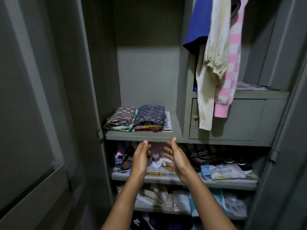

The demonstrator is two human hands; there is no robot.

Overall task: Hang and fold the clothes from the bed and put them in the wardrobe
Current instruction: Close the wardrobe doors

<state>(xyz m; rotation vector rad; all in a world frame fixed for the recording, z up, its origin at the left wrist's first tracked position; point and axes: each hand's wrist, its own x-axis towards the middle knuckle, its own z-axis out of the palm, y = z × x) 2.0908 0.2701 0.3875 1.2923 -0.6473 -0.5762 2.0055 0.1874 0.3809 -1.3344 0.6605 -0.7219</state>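
I face an open grey metal wardrobe (142, 136). Two stacks of folded clothes lie on its upper left shelf: a brown printed stack (121, 117) and a dark blue printed stack (150, 117). In the right section hang a blue garment (198, 22), a cream knit top (214, 60) and a pink checked sweater (232, 63). My left hand (141, 156) and my right hand (174, 156) are raised just below that shelf's front edge, palms facing each other, fingers straight, holding nothing. Behind them lies a heap of mixed clothes (154, 155) on the second shelf.
The wardrobe's left door (41, 113) stands open on my left. A closed locker box (232, 118) sits under the hanging clothes. Newspaper (227, 171) lines the second shelf, with shoes and striped cloth at its right. Lower shelves hold papers and bags.
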